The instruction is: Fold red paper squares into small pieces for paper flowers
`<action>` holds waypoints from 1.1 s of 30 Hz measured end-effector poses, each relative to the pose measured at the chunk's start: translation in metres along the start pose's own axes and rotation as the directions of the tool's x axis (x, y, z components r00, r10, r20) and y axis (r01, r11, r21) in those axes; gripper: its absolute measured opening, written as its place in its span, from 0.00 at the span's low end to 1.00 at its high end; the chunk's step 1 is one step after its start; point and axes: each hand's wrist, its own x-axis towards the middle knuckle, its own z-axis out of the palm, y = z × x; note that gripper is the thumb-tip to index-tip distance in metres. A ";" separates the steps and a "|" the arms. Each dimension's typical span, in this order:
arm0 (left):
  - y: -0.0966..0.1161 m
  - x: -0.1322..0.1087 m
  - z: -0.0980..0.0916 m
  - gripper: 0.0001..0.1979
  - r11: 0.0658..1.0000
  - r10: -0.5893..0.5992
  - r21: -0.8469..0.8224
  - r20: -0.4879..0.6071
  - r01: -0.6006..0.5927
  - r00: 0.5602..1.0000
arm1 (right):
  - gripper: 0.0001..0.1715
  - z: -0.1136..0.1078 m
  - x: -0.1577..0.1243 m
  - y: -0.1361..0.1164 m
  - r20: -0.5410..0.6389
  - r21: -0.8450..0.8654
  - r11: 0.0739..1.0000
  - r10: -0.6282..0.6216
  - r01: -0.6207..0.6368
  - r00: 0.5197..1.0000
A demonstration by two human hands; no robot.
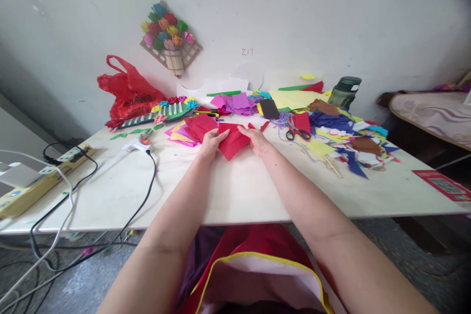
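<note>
Red sheet [232, 144]: plain, creased, lower corner pointing to 6 o'clock, held just above the table [239, 191] at mid-depth. Left hand [210, 144]: fingers clamped on the sheet's 9 o'clock edge. Right hand [258, 140]: fingers pinching its 3 o'clock edge. Both forearms extended, converging toward 12 o'clock.

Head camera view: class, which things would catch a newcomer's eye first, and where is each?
First comes the red paper at the middle of the table, held between the left hand and the right hand. Next are the heap of coloured scraps spread over the table's right side and the red plastic bag at the back left. A bunch of paper flowers hangs on the wall above.
</note>
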 end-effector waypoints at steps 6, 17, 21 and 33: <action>-0.002 0.002 -0.001 0.20 0.992 0.004 -0.125 -0.086 -0.015 0.996 | 0.19 0.006 -0.001 0.001 0.024 0.166 0.979 0.117 -0.120 0.993; -0.004 0.002 -0.002 0.13 0.991 -0.091 -0.096 -0.001 0.091 0.996 | 0.13 0.006 -0.005 -0.003 -0.135 0.122 0.993 0.018 -0.002 0.991; -0.003 0.001 -0.004 0.16 0.989 -0.146 -0.030 0.059 0.148 0.988 | 0.14 0.007 -0.007 -0.005 -0.159 0.155 0.987 -0.014 0.039 0.987; 0.000 0.001 -0.007 0.18 0.984 -0.143 0.123 0.103 0.131 0.984 | 0.17 0.003 -0.008 -0.006 -0.044 0.106 0.994 0.034 -0.029 0.998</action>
